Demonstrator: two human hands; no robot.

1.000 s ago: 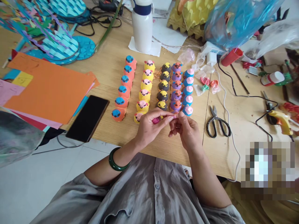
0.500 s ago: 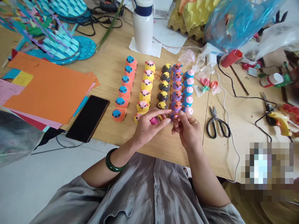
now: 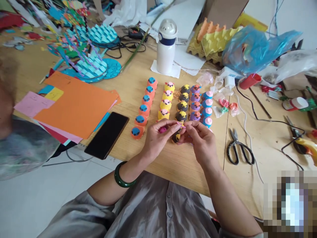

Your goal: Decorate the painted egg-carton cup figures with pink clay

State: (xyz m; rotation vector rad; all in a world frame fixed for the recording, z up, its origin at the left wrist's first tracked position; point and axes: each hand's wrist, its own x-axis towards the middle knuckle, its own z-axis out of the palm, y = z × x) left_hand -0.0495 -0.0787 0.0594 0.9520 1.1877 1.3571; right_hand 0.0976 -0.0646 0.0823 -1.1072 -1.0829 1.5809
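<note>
My left hand is closed around a magenta lump of what looks like modelling clay, its thumb and forefinger pinched together. Touching those fingertips, my right hand is also in a pinch. A tiny pink piece of clay shows between the two hands. Beneath and beyond them stand rows of small domed figures: orange with blue tops, yellow with pink, black with yellow, purple with orange and blue with pink. My hands hide the near ends of some rows.
A black phone and orange paper sheets lie left. Black-handled scissors are right, near cables and a glue gun. Behind stand a white bottle, egg cartons and a blue bag. Another person's arm shows far left.
My hands were slightly apart, the pink piece at my right fingertips; now the fingertips meet around it. The view has tilted up and shifted left. Another person's arm has come into sight.
</note>
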